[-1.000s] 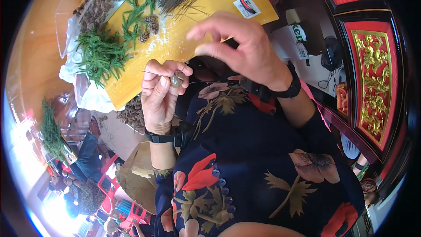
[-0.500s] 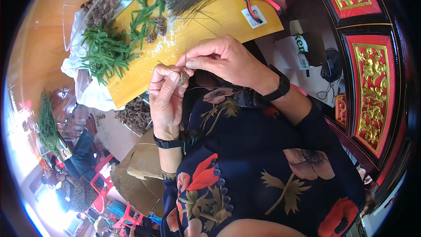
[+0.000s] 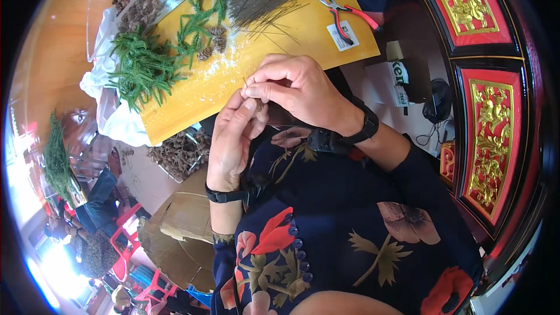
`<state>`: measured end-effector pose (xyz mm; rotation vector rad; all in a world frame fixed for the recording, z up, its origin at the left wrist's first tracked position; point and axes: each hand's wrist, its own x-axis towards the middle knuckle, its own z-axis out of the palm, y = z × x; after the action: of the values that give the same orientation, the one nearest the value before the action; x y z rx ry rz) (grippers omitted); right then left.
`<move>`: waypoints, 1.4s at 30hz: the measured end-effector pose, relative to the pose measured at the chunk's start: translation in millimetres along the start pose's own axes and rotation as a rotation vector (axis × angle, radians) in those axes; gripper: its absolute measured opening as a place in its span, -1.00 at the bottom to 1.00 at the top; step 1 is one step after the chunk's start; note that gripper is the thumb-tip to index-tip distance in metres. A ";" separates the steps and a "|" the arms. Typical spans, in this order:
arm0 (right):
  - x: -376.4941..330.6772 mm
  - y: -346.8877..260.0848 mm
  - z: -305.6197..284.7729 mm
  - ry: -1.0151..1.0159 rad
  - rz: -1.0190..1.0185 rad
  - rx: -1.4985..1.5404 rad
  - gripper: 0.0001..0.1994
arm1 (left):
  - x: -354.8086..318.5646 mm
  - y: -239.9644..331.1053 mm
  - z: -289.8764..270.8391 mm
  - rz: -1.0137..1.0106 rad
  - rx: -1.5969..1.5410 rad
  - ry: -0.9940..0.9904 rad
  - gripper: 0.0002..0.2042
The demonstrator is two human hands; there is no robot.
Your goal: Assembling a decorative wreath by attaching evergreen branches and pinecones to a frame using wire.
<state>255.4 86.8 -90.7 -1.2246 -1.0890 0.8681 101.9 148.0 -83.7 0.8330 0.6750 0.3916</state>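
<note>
Head view: both hands meet just off the near edge of the yellow counter [image 3: 280,41]. The left hand [image 3: 233,140] is cupped upright, its fingers [image 3: 248,111] pressed together around a small brown cone [image 3: 258,107], which sits right between the two hands. The right hand [image 3: 300,90] comes over the top, fingers [image 3: 262,88] curled and pinching a thin wire [image 3: 245,83] that pokes out just above the cone.

Beyond the fingers, on the counter: a bundle of wires [image 3: 259,1] lies fanned out, with red-handled pliers [image 3: 344,11] off to its right, resting beside a small white card [image 3: 342,35]. To the left of the fingers and farther out, green sprigs [image 3: 143,67] are heaped up, and a few loose cones [image 3: 213,41] lie between the sprigs and the wires.

Containers now: a clear plastic tray [image 3: 140,6] at the far left holds brown cones. Below the counter, left of the left hand, a box [image 3: 181,154] is filled with more brown cones.
</note>
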 end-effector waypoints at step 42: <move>-7.8 -2.1 -8.4 0.026 -0.101 -0.345 -0.89 | 0.2 -4.0 19.4 0.502 1.309 0.268 -0.85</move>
<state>261.2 76.8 -90.0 -1.4450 -1.3046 0.6002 115.5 135.1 -77.5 2.2477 0.9615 0.5015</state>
